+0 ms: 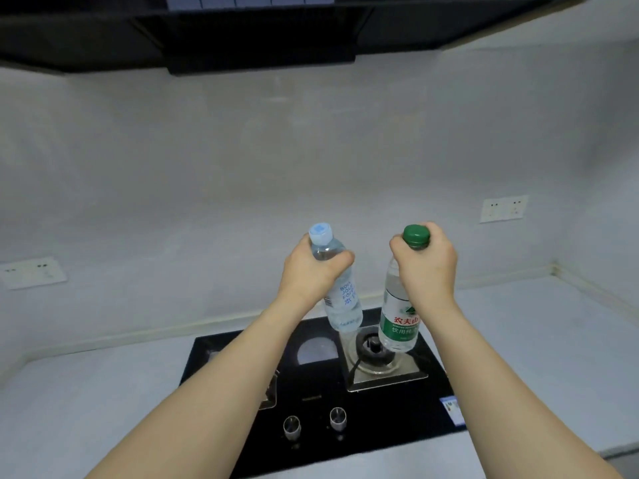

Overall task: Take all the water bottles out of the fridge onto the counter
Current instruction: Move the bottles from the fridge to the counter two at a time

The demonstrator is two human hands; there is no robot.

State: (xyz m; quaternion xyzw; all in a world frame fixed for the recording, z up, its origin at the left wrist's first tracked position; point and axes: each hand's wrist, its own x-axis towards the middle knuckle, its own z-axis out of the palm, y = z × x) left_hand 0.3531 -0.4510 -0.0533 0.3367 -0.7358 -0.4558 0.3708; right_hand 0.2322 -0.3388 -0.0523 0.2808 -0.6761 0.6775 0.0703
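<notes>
Bottles hanging over the hob (311, 392), not counter (539, 340): left hand (307, 271) fingers clamping blue-capped bottle (340, 299), right hand (427, 267) fingers clamping green-capped bottle (397, 319); risking tipping on the burner (375, 350).

This is a home kitchen. A black glass gas hob (345, 392) is set into a pale grey countertop (103, 392) at six o'clock, with a steel-framed burner (375, 354) and two round metal control knobs (292, 426). A dark extractor hood (242, 29) hangs at twelve o'clock. White wall sockets (503, 209) sit at three and nine o'clock on the plain grey wall (311, 150).
</notes>
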